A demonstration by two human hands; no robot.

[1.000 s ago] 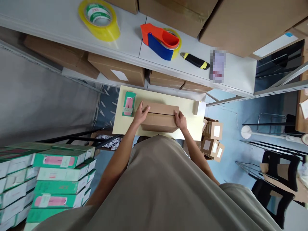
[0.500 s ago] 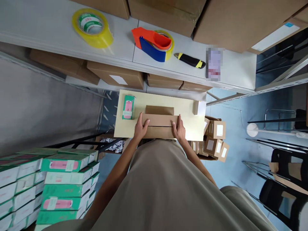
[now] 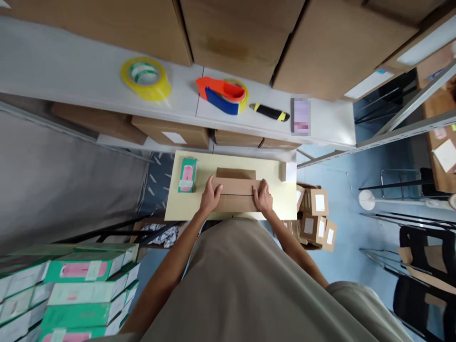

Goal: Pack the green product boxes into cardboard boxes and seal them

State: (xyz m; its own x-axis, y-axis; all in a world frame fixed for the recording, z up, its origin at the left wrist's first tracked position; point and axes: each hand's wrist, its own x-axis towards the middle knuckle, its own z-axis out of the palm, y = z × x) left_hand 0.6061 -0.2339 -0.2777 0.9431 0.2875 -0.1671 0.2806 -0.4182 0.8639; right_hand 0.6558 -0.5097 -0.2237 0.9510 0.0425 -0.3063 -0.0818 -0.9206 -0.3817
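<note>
A brown cardboard box (image 3: pixel 235 203) lies on the pale yellow table (image 3: pixel 278 204), close to its front edge. My left hand (image 3: pixel 210 194) grips the box's left end, thumb on top. At the right end, my right hand (image 3: pixel 263 196) holds it the same way. One flap (image 3: pixel 235 173) stands out along the far side of the box, and a seam runs between the panels under my thumbs. To the left of my left hand stands a green box with a pink bottle picture (image 3: pixel 187 175). A small white box (image 3: pixel 288 171) sits at the table's right end.
On the shelf (image 3: pixel 331 118) above the table lie a yellow tape roll (image 3: pixel 147 80), an orange and blue tape dispenser (image 3: pixel 223 96) and a utility knife (image 3: pixel 270 112). Green boxes (image 3: pixel 78 289) are stacked at lower left. Cartons (image 3: pixel 315 221) fill a box at right.
The camera view has tilted, so the shelf and table appear lower. Both hands keep hold of the cardboard box, which has shifted slightly toward the table's front edge.
</note>
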